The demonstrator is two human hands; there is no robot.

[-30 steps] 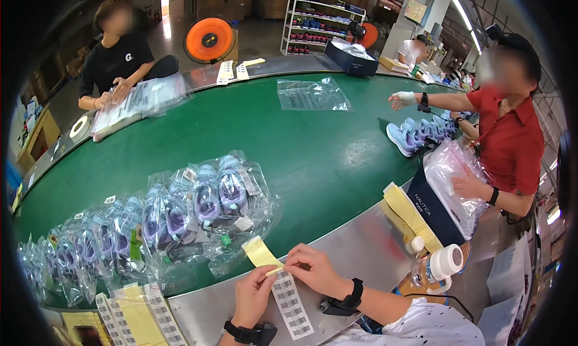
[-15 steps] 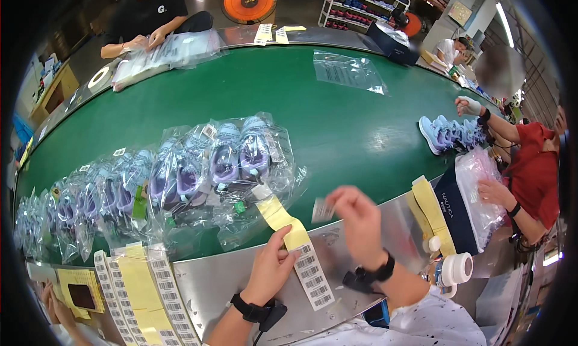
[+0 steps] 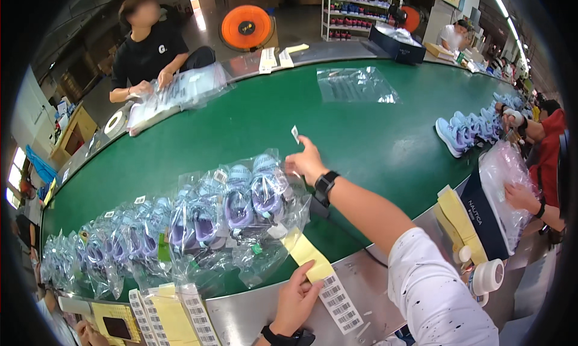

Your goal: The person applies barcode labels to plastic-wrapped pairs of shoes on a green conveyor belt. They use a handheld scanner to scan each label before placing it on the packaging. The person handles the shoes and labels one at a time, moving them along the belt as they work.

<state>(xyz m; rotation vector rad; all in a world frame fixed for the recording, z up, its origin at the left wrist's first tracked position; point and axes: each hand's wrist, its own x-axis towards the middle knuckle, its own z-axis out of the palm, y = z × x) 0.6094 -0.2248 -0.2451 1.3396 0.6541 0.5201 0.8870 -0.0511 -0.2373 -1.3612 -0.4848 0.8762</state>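
My left hand [image 3: 299, 298] pinches a strip of barcode stickers [image 3: 339, 304] whose bare yellow backing [image 3: 308, 255] runs up to the bagged shoes. Stretched out over the green belt, my right hand [image 3: 308, 160] carries one small white sticker [image 3: 295, 134] at a fingertip. Just beside that hand lies the nearest pair of light blue and purple sneakers [image 3: 267, 192] in a clear plastic bag. More bagged sneakers [image 3: 135, 237] form a row to the left, with small white stickers on several bags. The lower part of my left palm is partly hidden by the fingers.
More sticker strips [image 3: 198, 316] lie at the metal edge. Unbagged sneakers [image 3: 460, 132] stand at the right, near a dark blue box [image 3: 475, 210] and white bottles [image 3: 486, 278]. An empty plastic bag [image 3: 358, 85] lies across the belt. Co-workers sit far left and right.
My right hand has moved from above the metal edge up and left to beside the nearest bagged pair, taking the sticker along. My left hand stays on the strip. The view has shifted.
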